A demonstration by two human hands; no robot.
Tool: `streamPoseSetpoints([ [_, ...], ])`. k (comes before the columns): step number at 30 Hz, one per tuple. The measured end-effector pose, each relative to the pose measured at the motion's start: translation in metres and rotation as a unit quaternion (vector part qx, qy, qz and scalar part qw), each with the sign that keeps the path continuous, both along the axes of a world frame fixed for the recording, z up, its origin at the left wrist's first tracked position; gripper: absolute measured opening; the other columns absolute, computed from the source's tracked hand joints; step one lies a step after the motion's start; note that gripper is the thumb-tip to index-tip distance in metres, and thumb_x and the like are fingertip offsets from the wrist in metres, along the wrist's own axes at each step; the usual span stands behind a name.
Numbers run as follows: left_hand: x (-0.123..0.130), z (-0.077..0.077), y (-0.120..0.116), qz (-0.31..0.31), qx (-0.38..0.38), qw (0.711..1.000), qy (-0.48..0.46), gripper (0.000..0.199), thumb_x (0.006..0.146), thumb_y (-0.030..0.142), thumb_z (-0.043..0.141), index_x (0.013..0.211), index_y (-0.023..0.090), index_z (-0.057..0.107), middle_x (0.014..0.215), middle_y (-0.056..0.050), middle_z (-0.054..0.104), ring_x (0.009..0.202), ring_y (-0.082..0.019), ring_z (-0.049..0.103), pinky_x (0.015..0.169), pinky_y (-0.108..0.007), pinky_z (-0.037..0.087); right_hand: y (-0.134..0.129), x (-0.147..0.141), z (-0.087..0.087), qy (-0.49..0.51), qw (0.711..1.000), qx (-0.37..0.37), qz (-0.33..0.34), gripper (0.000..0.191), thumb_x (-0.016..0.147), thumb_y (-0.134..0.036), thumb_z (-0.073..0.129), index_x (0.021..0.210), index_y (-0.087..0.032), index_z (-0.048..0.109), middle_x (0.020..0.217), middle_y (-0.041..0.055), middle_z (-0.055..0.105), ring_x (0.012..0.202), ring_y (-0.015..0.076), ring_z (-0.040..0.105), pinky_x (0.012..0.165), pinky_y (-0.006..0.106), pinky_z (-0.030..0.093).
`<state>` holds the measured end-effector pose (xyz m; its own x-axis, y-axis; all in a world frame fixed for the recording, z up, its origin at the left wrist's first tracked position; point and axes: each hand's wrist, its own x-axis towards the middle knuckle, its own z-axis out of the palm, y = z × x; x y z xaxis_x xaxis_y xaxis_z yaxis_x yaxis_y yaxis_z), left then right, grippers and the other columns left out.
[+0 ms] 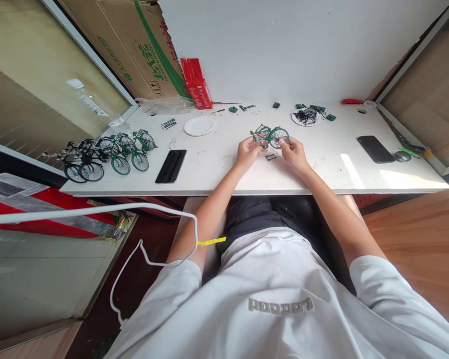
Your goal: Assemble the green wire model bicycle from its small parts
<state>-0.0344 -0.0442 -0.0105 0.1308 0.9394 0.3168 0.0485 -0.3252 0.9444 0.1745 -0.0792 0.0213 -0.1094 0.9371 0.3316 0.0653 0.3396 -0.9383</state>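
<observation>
Between my two hands, above the white table (224,174), is a small green model bicycle (264,132) with a spoked wheel on its right side. My left hand (247,152) grips the bicycle's frame from the left. The fingers of my right hand (295,153) pinch the wheel at its lower right edge. Just below the bicycle, a few tiny dark parts (270,157) lie on the tabletop. Fingers cover some of the bicycle's lower side.
Several finished-looking green bicycles (130,149) and black ones (84,162) stand at the left. Phones lie left (171,166) and right (376,149). Towards the back are a white plate (199,126), a red box (197,85) and a dish with black parts (307,117). A white cable (145,205) crosses in front.
</observation>
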Motion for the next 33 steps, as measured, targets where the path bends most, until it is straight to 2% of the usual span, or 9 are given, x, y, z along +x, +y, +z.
streamPoseSetpoints([
  [2,-0.003,0.002,0.0,-0.062,0.007,0.996,-0.065,0.064,0.087,0.05,0.08,0.143,0.02,0.07,0.122,-0.013,0.084,0.106,-0.031,0.085,0.093,-0.039,0.063,0.001,0.0,-0.002,-0.011,1.0,0.008,-0.002,0.083,0.077,-0.106,0.071,0.098,-0.026,0.067,0.062,-0.0079,0.025,0.058,0.0131,0.024,0.055,0.032,0.02],
  [6,-0.007,0.005,-0.001,-0.142,-0.015,0.976,-0.165,0.075,0.079,0.054,0.093,0.143,0.022,0.071,0.126,-0.012,0.084,0.123,-0.034,0.082,0.112,-0.046,0.061,0.0,0.0,-0.005,-0.031,0.999,0.028,0.0,0.086,0.08,-0.103,0.072,0.108,-0.022,0.075,0.066,-0.0062,0.033,0.063,0.0134,0.027,0.059,0.031,0.023],
  [12,0.0,0.007,-0.006,-0.107,-0.024,0.975,-0.194,0.079,0.066,0.052,0.111,0.127,0.023,0.071,0.111,-0.007,0.087,0.11,-0.028,0.085,0.111,-0.045,0.064,-0.001,0.0,-0.008,-0.092,0.995,0.041,0.005,0.083,0.081,-0.103,0.071,0.1,-0.023,0.076,0.068,-0.004,0.041,0.068,0.0151,0.033,0.064,0.03,0.029],
  [17,0.0,0.005,-0.006,-0.106,-0.029,0.978,-0.178,0.076,0.071,0.064,0.107,0.124,0.021,0.073,0.102,-0.007,0.087,0.102,-0.029,0.087,0.105,-0.044,0.067,-0.004,0.0,-0.01,-0.153,0.987,0.048,0.008,0.08,0.082,-0.104,0.067,0.082,-0.023,0.066,0.066,-0.0047,0.036,0.068,0.0149,0.031,0.065,0.032,0.027],
  [20,-0.002,0.005,-0.006,-0.114,-0.027,0.978,-0.171,0.075,0.073,0.065,0.106,0.125,0.021,0.073,0.102,-0.008,0.087,0.104,-0.03,0.088,0.105,-0.045,0.068,-0.005,-0.001,-0.011,-0.174,0.982,0.067,-0.004,0.079,0.086,-0.102,0.066,0.072,-0.024,0.057,0.065,-0.0051,0.034,0.066,0.0145,0.031,0.065,0.032,0.028],
  [22,-0.003,0.005,-0.006,-0.114,-0.028,0.978,-0.173,0.075,0.074,0.066,0.105,0.125,0.021,0.073,0.105,-0.009,0.087,0.109,-0.031,0.088,0.105,-0.045,0.068,-0.006,-0.001,-0.012,-0.184,0.979,0.08,-0.032,0.077,0.092,-0.099,0.062,0.072,-0.024,0.057,0.064,-0.0046,0.036,0.066,0.015,0.034,0.066,0.032,0.031],
  [25,-0.002,0.001,-0.001,-0.081,-0.027,0.98,-0.178,0.075,0.073,0.068,0.105,0.122,0.021,0.071,0.107,-0.01,0.087,0.111,-0.031,0.087,0.102,-0.043,0.069,-0.005,0.002,-0.012,-0.199,0.969,0.078,-0.12,0.072,0.107,-0.088,0.045,0.09,-0.023,0.07,0.069,-0.0009,0.051,0.07,0.0185,0.048,0.07,0.033,0.039],
  [29,-0.002,-0.01,0.012,0.017,0.011,0.984,-0.179,0.075,0.069,0.068,0.106,0.116,0.021,0.07,0.112,-0.011,0.085,0.11,-0.029,0.086,0.102,-0.04,0.068,-0.003,0.008,-0.009,-0.231,0.943,0.042,-0.238,0.051,0.116,-0.056,0.037,0.114,-0.021,0.074,0.082,0.0037,0.066,0.079,0.0226,0.061,0.078,0.035,0.047],
  [33,-0.004,-0.022,0.025,0.107,0.071,0.977,-0.173,0.067,0.074,0.066,0.104,0.112,0.022,0.069,0.12,-0.013,0.083,0.116,-0.027,0.085,0.106,-0.039,0.067,-0.002,0.009,-0.009,-0.291,0.924,0.015,-0.247,0.037,0.108,-0.033,0.044,0.124,-0.021,0.075,0.1,0.0089,0.076,0.088,0.0259,0.067,0.082,0.037,0.049],
])
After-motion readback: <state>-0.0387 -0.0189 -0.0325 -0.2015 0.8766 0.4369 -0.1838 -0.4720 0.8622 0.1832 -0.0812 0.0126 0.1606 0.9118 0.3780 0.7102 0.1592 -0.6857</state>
